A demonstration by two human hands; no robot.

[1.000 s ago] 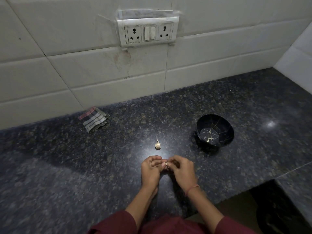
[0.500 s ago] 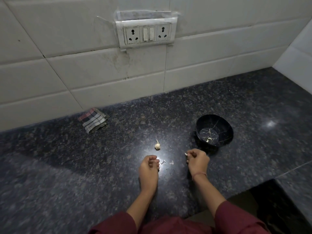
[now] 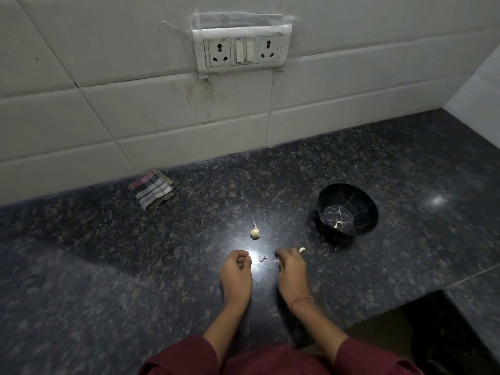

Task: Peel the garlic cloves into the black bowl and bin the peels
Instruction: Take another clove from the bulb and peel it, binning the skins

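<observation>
My left hand point(image 3: 236, 269) rests on the dark granite counter point(image 3: 108, 253) as a loose fist, with nothing visible in it. My right hand point(image 3: 291, 267) lies beside it, fingertips curled onto a pale peel scrap point(image 3: 276, 261). More peel bits point(image 3: 264, 258) lie between the hands. A peeled clove point(image 3: 302, 249) lies on the counter at the right hand's far edge. Further back sits a small unpeeled garlic piece point(image 3: 255, 233) with a stalk. The black bowl point(image 3: 362, 201) stands to the right with a peeled clove point(image 3: 336, 225) inside.
A folded checked cloth point(image 3: 153, 189) lies by the tiled wall at the back left. A socket panel point(image 3: 243, 51) is on the wall above. The counter steps back at the lower right, with a dark gap point(image 3: 446, 334) below. No bin is in view.
The hands parted from the clove they held together. The right hand carried the clove right, left it on the counter, and came back left to the peel bits.
</observation>
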